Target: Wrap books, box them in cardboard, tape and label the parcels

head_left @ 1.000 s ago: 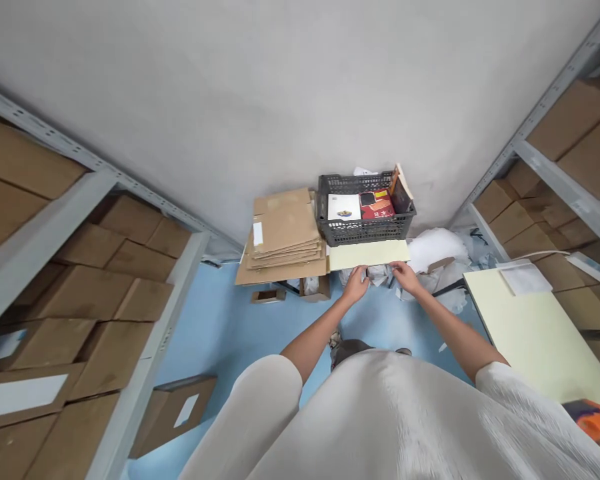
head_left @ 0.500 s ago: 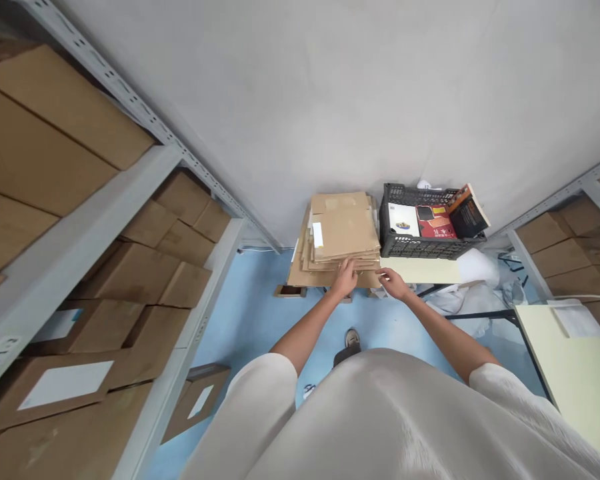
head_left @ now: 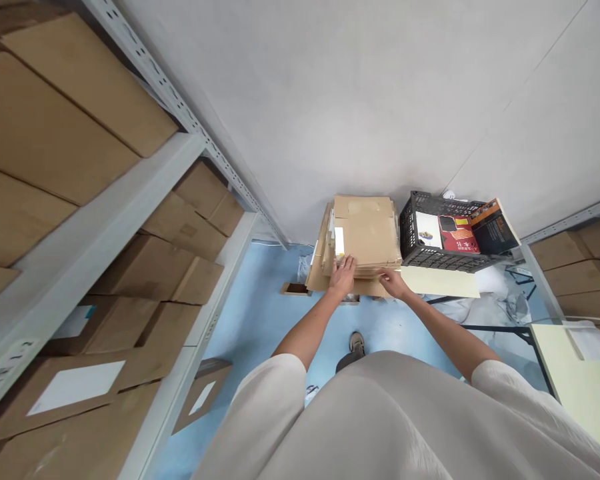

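Note:
A stack of flattened cardboard boxes (head_left: 367,233) lies against the wall, a white label on the left of its top piece. My left hand (head_left: 343,275) rests on the stack's front left edge, its fingers laid out over the top cardboard. At the front right edge, my right hand (head_left: 392,283) has its fingers bent together at the layers below the top. They appear to pinch a cardboard sheet (head_left: 367,272), though the fingertips are too small to see well. Right of the stack stands a black plastic crate (head_left: 443,260) with books in it.
A grey metal shelf (head_left: 145,180) loaded with cardboard boxes rises at my left. More boxes (head_left: 570,267) sit on a rack at the right. A pale tabletop (head_left: 575,380) is at my lower right, and plastic wrapping (head_left: 515,307) lies behind it.
The view has shifted, so the stack and crate appear farther right. My right hand has moved inward from the stack's right corner to its front edge. The left hand stays on the stack.

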